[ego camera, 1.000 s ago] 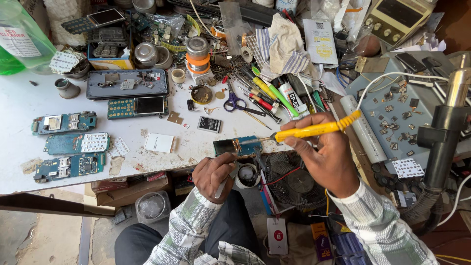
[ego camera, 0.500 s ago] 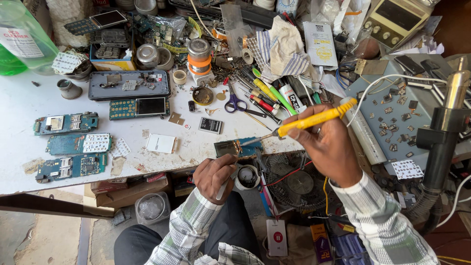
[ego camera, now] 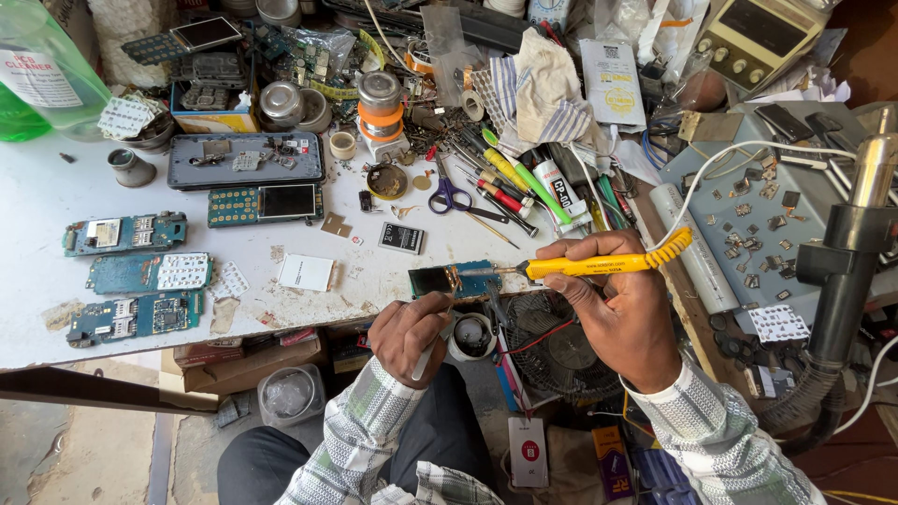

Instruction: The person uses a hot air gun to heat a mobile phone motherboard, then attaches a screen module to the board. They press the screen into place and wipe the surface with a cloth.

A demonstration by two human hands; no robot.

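My right hand (ego camera: 617,313) grips a yellow soldering iron (ego camera: 603,266); its tip rests on a small blue phone circuit board (ego camera: 456,280) at the front edge of the white bench (ego camera: 281,309). My left hand (ego camera: 407,332) sits just below that board, fingers curled around a thin light rod, probably solder wire, whose upper end reaches the board beside the iron's tip. A white cable runs from the iron's rear up to the right.
Three blue circuit boards (ego camera: 131,276) lie at the bench's left. A phone board with a screen (ego camera: 267,203), scissors (ego camera: 454,196), pens and screwdrivers (ego camera: 524,182), a green bottle (ego camera: 37,75) and a hot-air gun stand (ego camera: 856,234) crowd the back and right. A small fan (ego camera: 552,337) sits below the edge.
The soldering iron has swung from tilted up at the rear to nearly level, and its tip has come onto the small board. My left hand has stayed under the board.
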